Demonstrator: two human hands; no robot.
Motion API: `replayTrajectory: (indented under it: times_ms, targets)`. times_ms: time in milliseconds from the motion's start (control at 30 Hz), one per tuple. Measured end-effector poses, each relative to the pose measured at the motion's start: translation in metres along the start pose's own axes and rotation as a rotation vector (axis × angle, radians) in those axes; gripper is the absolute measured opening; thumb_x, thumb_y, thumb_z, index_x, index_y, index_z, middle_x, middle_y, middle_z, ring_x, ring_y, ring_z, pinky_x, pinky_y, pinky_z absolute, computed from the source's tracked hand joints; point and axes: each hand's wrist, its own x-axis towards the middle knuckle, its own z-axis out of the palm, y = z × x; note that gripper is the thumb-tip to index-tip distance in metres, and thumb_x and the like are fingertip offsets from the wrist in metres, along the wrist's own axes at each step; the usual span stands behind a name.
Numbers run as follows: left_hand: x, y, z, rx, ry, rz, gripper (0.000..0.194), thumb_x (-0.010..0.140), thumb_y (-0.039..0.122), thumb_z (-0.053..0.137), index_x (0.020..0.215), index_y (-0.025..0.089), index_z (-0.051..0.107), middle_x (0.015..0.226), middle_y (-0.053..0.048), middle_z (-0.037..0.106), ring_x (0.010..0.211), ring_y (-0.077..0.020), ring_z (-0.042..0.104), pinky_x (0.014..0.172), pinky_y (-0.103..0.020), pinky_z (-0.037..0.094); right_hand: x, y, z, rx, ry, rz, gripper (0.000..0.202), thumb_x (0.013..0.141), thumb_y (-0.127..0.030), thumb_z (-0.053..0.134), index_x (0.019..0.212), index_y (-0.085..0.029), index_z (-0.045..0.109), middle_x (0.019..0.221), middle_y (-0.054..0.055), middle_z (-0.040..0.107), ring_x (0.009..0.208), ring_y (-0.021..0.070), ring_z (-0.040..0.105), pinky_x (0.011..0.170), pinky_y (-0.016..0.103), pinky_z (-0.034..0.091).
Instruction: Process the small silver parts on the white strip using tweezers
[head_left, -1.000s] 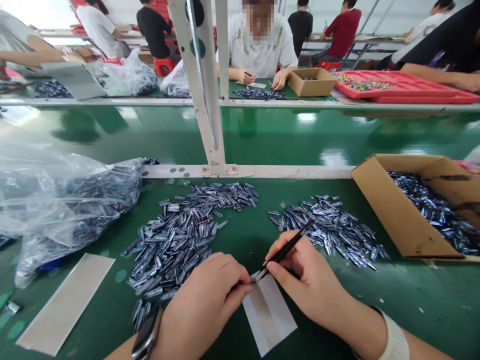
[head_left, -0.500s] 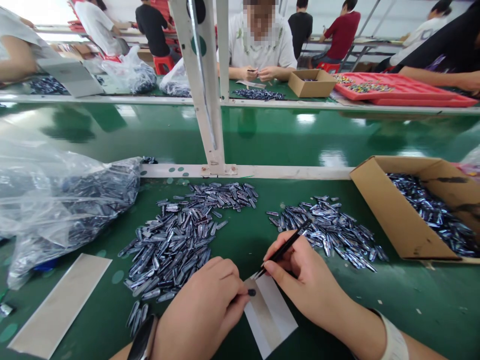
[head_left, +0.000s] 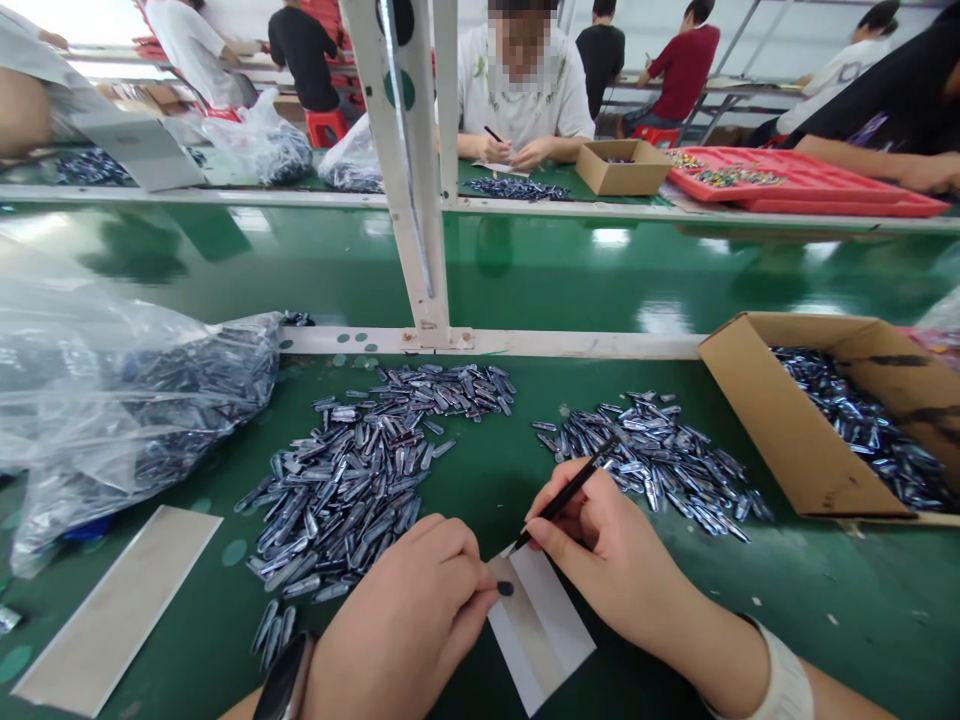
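Green worktable (head_left: 862,620) fills the foreground; seated people work at a second table (head_left: 330,195) beyond. At far left, a clear plastic bag (head_left: 90,420) contains dark pieces. A beige strip (head_left: 116,610) lies flat in front of it. Next is a loose left pile (head_left: 352,490) of dark, narrow pieces. The left hand (head_left: 420,600), near this pile, is closed, thumb and forefinger pinching one dark piece (head_left: 505,588) over the upper part of a small white sheet (head_left: 555,620); contact with the sheet cannot be determined. The right hand (head_left: 600,540) grips black tweezers (head_left: 574,490), tips down at the sheet's upper end. Behind this hand lies the right pile (head_left: 652,460). At far right, a tilted cardboard box (head_left: 780,430) contains further pieces.
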Motion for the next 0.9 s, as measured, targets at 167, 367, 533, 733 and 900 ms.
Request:
replayTrajectory:
  times_ms: [167, 367, 533, 733, 900]
  targets:
    - [0.0, 0.0, 0.0, 0.037, -0.001, 0.006, 0.017, 0.083, 0.007, 0.064, 0.076, 0.021, 0.069, 0.08, 0.002, 0.063, 0.078, -0.0163, 0.06, 0.069, -0.028, 0.048, 0.0, -0.004, -0.002, 0.167, 0.036, 0.048, 0.021, 0.088, -0.031, 0.065, 0.09, -0.025, 0.045, 0.08, -0.002, 0.061, 0.07, 0.017, 0.069, 0.068, 0.035, 0.059]
    - [0.002, -0.002, 0.002, 0.172, -0.016, 0.099, 0.013, 0.083, 0.011, 0.069, 0.075, 0.02, 0.069, 0.075, 0.002, 0.064, 0.073, -0.0163, 0.06, 0.065, -0.028, 0.048, -0.009, -0.003, 0.001, 0.152, 0.013, 0.051, 0.02, 0.088, -0.029, 0.065, 0.092, -0.025, 0.046, 0.077, -0.003, 0.058, 0.069, 0.0154, 0.067, 0.065, 0.031, 0.058]
    - [0.002, -0.004, 0.002, 0.217, 0.003, 0.15, 0.013, 0.082, 0.012, 0.073, 0.073, 0.021, 0.067, 0.073, 0.004, 0.064, 0.072, -0.0149, 0.06, 0.063, -0.027, 0.046, -0.013, 0.004, 0.006, 0.102, -0.028, 0.077, 0.018, 0.089, -0.027, 0.061, 0.096, -0.026, 0.044, 0.079, -0.001, 0.06, 0.071, 0.0178, 0.066, 0.066, 0.034, 0.057]
    - [0.002, -0.004, 0.003, 0.183, 0.002, 0.108, 0.015, 0.087, 0.015, 0.067, 0.073, 0.021, 0.066, 0.074, 0.003, 0.064, 0.075, -0.0151, 0.061, 0.065, -0.027, 0.046, -0.013, 0.007, 0.007, 0.064, -0.033, 0.065, 0.017, 0.091, -0.026, 0.06, 0.095, -0.026, 0.044, 0.079, -0.001, 0.059, 0.072, 0.0187, 0.066, 0.066, 0.035, 0.056]
    - [0.003, -0.004, 0.003, 0.182, 0.01, 0.109, 0.014, 0.084, 0.013, 0.071, 0.073, 0.02, 0.066, 0.075, 0.003, 0.065, 0.075, -0.0159, 0.061, 0.065, -0.028, 0.047, -0.014, 0.007, 0.007, 0.052, -0.043, 0.054, 0.016, 0.091, -0.027, 0.059, 0.095, -0.026, 0.043, 0.081, -0.001, 0.059, 0.073, 0.0184, 0.065, 0.066, 0.034, 0.055]
